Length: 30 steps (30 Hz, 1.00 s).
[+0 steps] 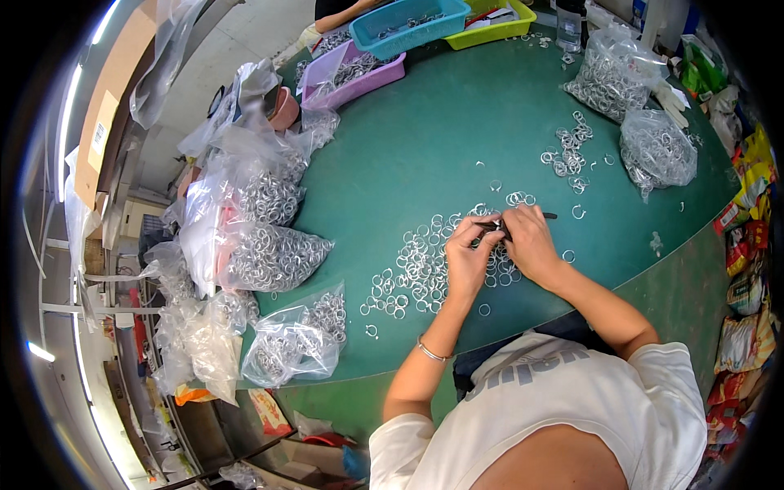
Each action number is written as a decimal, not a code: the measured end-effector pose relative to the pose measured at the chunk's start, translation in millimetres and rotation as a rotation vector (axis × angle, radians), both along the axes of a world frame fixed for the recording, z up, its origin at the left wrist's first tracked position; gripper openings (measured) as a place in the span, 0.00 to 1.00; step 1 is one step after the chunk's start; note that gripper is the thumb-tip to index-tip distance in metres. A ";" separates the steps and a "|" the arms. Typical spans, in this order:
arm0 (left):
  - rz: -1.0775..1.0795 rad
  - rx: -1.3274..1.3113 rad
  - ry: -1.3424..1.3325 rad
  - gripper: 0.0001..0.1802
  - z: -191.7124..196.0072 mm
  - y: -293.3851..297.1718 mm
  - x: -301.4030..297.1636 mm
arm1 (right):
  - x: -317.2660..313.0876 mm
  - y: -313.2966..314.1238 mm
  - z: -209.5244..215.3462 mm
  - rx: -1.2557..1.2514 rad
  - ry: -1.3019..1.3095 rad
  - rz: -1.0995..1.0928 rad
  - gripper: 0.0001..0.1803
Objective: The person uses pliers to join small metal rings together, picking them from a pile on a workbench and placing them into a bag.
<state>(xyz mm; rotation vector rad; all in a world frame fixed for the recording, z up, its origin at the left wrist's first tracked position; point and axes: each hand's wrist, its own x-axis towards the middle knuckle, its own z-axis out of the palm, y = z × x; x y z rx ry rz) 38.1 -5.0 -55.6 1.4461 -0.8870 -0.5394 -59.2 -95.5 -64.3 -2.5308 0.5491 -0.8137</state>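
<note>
My left hand (467, 260) and my right hand (527, 241) meet over a green table (425, 147), just above a loose spread of small metal rings (416, 265). Between the fingertips of both hands sits a small dark tool (495, 226) with a ring at its tip; a dark handle end pokes out to the right of my right hand. My left hand pinches at the tool's front, and my right hand wraps the tool from the right. A thin bracelet circles my left wrist.
Clear bags full of metal rings (273, 257) pile along the left edge, and two more bags (657, 151) lie at the far right. Blue, purple and yellow-green trays (408, 24) stand at the back, where another person's arm shows. Coloured packets line the right rim.
</note>
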 end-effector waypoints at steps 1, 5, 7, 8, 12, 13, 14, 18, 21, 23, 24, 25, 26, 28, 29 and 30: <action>0.016 -0.010 -0.004 0.09 -1.7 -0.2 -2.8 | 0.3 0.6 -1.2 0.009 0.007 -0.009 0.13; 0.047 -0.067 0.033 0.07 -10.1 0.3 -5.1 | 0.9 0.3 -2.5 0.022 0.003 0.015 0.10; 0.043 -0.080 0.076 0.07 -10.6 2.3 -4.3 | 1.1 -2.5 -1.6 0.011 -0.004 0.047 0.09; 0.036 -0.074 0.089 0.07 -9.3 2.8 -3.9 | 1.1 -3.8 -1.6 0.003 -0.003 0.058 0.09; 0.009 -0.077 0.126 0.07 -3.7 4.1 -2.5 | 0.8 -5.7 4.6 -0.011 0.034 0.071 0.08; -0.011 -0.088 0.135 0.07 -3.1 -0.1 -3.7 | -1.2 -8.1 6.0 -0.004 0.044 0.072 0.08; -0.009 -0.090 0.147 0.07 -2.7 -1.5 -3.4 | -1.6 -9.4 7.5 0.003 0.053 0.070 0.07; 0.109 0.037 0.073 0.12 4.2 5.2 11.9 | -5.1 -16.8 30.9 0.094 0.329 0.051 0.09; 0.094 -0.049 0.395 0.15 2.3 6.4 27.0 | -10.9 -29.2 45.3 0.525 0.330 0.137 0.09; 0.006 -0.102 0.337 0.16 14.9 0.9 23.7 | -10.3 -32.4 40.0 0.784 0.082 0.261 0.15; 0.026 -0.120 0.227 0.15 18.7 -5.2 19.0 | -7.3 -31.1 46.2 1.082 0.002 0.337 0.15; 0.045 -0.141 0.119 0.15 28.1 -11.0 13.0 | -5.9 -30.9 49.8 1.191 -0.008 0.362 0.15; 0.043 -0.111 0.056 0.13 34.9 -15.9 7.6 | -5.3 -31.1 52.9 1.300 -0.019 0.389 0.14; 0.049 -0.050 -0.076 0.11 45.3 -20.7 -0.4 | -5.7 -30.6 52.9 1.538 -0.054 0.406 0.11; 0.070 -0.025 -0.271 0.09 48.1 -20.4 -1.2 | -5.1 -32.4 47.9 1.519 -0.075 0.373 0.10; 0.093 -0.001 -0.465 0.08 50.2 -19.5 -0.6 | -4.7 -35.8 41.7 1.501 -0.096 0.339 0.09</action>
